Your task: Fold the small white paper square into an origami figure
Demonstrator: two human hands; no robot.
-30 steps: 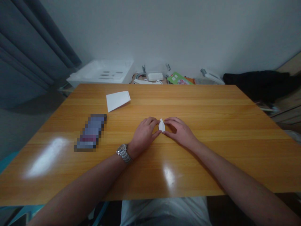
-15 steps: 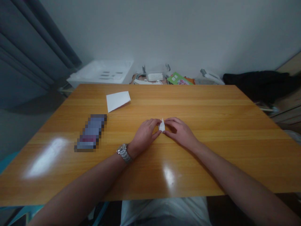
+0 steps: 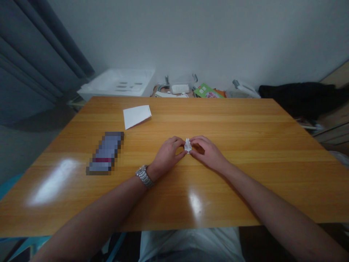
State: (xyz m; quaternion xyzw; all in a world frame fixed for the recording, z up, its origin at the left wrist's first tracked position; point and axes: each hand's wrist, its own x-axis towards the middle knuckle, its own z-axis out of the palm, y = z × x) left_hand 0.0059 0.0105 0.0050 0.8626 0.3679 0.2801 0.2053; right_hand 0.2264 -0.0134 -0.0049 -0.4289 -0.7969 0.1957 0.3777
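Between my two hands, over the middle of the wooden table (image 3: 231, 123), is a small piece of folded white paper (image 3: 188, 146), pointed at its top. My left hand (image 3: 169, 154), with a metal watch (image 3: 144, 176) on its wrist, grips the paper's left side between thumb and fingers. On the other side my right hand (image 3: 208, 153) holds the paper's right edge in the same way, thumb at the lower corner and fingers higher up. The fine folds are too small to make out.
A larger white sheet (image 3: 136, 116) lies farther back on the left. Nearer me is a blurred-out phone-like object (image 3: 106, 151). Behind the table's far edge stand a white tray (image 3: 114, 82), a green booklet (image 3: 207, 91) and dark cloth (image 3: 297, 98).
The folded paper's shape has altered: it looks wider and more opened out, with a shorter tip. Both hands have kept their hold and shifted only slightly.
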